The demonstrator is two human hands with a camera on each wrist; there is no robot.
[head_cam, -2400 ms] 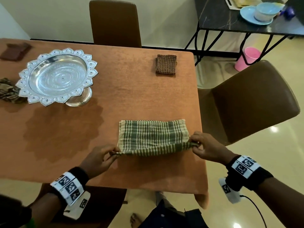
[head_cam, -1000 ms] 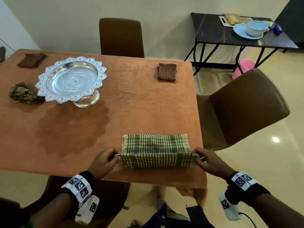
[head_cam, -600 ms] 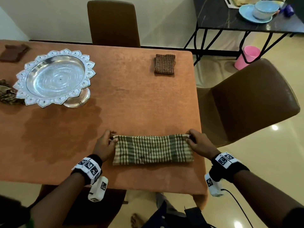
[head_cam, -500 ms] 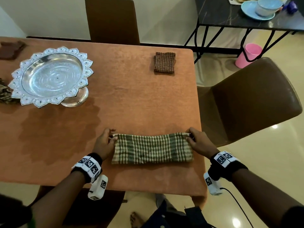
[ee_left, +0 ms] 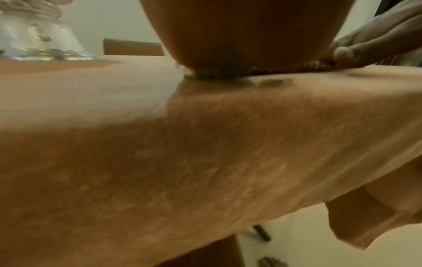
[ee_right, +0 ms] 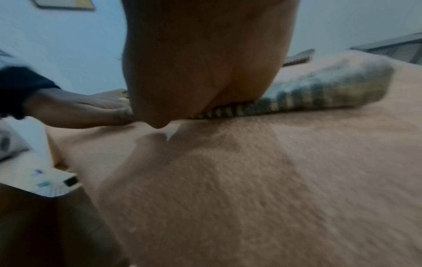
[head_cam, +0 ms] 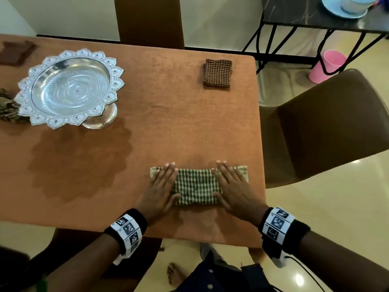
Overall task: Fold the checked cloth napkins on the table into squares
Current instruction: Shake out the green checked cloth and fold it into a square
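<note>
A green checked napkin (head_cam: 196,186) lies folded into a long strip near the front right of the orange table (head_cam: 168,127). My left hand (head_cam: 161,186) lies flat on its left end and my right hand (head_cam: 232,186) lies flat on its right end, fingers straight and pointing away from me. The heel of my left hand (ee_left: 239,36) presses the napkin (ee_left: 212,74); my right palm (ee_right: 200,63) presses the striped fold (ee_right: 319,94). A brown checked napkin (head_cam: 217,73) lies folded square at the far right. A crumpled napkin (head_cam: 7,108) shows at the left edge.
A silver footed dish (head_cam: 69,87) stands at the left of the table. A dark brown folded cloth (head_cam: 15,52) lies at the far left corner. Brown chairs stand at the far side (head_cam: 148,20) and the right side (head_cam: 328,127). A pink bucket (head_cam: 327,66) sits under a black side table.
Both hands let go of the strip's far corners and now lie flat on the napkin, moved inward from its ends. The napkin stays a folded strip.
</note>
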